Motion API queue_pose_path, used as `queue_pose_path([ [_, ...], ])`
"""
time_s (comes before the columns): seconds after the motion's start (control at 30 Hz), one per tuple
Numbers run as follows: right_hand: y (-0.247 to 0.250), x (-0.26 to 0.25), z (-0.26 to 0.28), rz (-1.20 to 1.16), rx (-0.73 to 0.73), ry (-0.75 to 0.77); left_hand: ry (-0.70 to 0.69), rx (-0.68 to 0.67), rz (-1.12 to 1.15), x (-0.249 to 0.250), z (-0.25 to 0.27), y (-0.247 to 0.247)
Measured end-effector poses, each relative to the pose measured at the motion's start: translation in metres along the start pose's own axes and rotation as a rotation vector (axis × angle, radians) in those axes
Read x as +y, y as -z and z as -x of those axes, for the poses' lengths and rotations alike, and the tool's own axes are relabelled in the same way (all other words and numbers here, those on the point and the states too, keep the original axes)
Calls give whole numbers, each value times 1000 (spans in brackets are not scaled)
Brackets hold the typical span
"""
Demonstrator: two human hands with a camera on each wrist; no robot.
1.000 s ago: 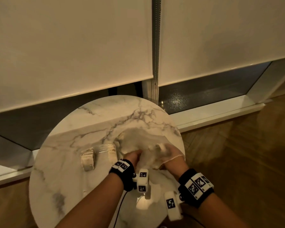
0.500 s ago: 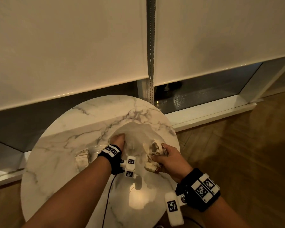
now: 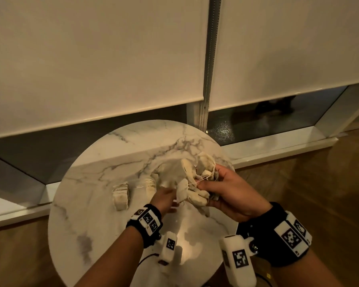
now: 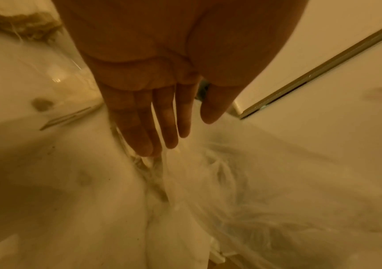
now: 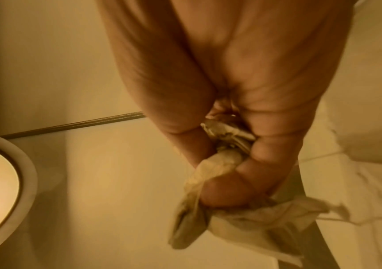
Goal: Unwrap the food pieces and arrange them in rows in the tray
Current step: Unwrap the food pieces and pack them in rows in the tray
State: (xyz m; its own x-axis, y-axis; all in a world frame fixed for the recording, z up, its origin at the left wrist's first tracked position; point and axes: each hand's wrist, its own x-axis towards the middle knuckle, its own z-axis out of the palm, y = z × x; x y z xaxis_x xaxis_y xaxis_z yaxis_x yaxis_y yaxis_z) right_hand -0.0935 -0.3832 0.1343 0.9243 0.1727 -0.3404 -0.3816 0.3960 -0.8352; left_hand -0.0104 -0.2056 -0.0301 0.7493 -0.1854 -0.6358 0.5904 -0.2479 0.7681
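Your right hand (image 3: 226,193) is clenched round a bunch of tea bags (image 3: 195,183), several paper pouches with thin strings (image 3: 197,181) tangled between them, held just above the near side of the round marble table (image 3: 91,214); squeeze harder or tug at a string and a pouch could tear and spill, or a loose one could slip out and fall off the table edge. Your left hand (image 3: 164,198) has its fingers straight, fingertips (image 4: 144,145) resting on the crumpled clear plastic bag (image 3: 170,172); that film is slippery, so it may slide under you and drag bags along. Just beyond, the clear tray (image 3: 141,186) already holds stacks of bags (image 3: 120,195) and is hard to see, so a careless sweep could knock those rows over
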Motion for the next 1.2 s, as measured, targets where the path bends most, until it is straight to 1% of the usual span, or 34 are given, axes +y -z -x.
queue_pose_path([
  [0.07, -17, -1, -4, -10, -34, -6, -13, 22, 103, -5, 20, 11],
  [0.13, -36, 3, -12, -10, -74, -26, 27, -4, 299, -10, 41, 22],
  [0.27, -77, 27, -34, -54, -146, -115, 189, -198, 785, -30, 71, 54],
  [0.3, -89, 36, -42, -77, -163, -151, 207, -242, 878, -36, 77, 67],
  [0.33, -100, 46, -49, -103, -174, -187, 203, -275, 941, -40, 81, 78],
  [0.37, -112, 57, -57, -117, -185, -225, 187, -279, 998, -42, 84, 91],
  [0.47, -139, 89, -77, -67, -202, -311, 108, -231, 1121, -50, 90, 126],
  [0.53, -156, 112, -92, 8, -181, -347, 61, -185, 1183, -59, 91, 153],
  [0.63, -175, 143, -112, 132, -132, -393, 53, -152, 1213, -73, 91, 186],
  [0.73, -194, 170, -129, 193, -90, -422, 133, -165, 1104, -87, 85, 211],
  [0.8, -206, 186, -142, 232, -58, -421, 179, -143, 1088, -97, 78, 226],
  [0.87, -218, 201, -155, 303, -16, -422, 220, -89, 1095, -103, 71, 238],
  [0.97, -226, 229, -179, 441, 88, -415, 292, 4, 1117, -111, 61, 253],
  [1.0, -222, 244, -191, 486, 118, -413, 317, 52, 1101, -112, 59, 256],
  [1.07, -215, 269, -214, 572, 142, -390, 324, 146, 1073, -113, 56, 261],
  [1.13, -223, 270, -221, 654, 156, -355, 313, 225, 1051, -117, 53, 265],
  [1.2, -242, 252, -214, 733, 125, -344, 282, 262, 1051, -124, 49, 269],
])
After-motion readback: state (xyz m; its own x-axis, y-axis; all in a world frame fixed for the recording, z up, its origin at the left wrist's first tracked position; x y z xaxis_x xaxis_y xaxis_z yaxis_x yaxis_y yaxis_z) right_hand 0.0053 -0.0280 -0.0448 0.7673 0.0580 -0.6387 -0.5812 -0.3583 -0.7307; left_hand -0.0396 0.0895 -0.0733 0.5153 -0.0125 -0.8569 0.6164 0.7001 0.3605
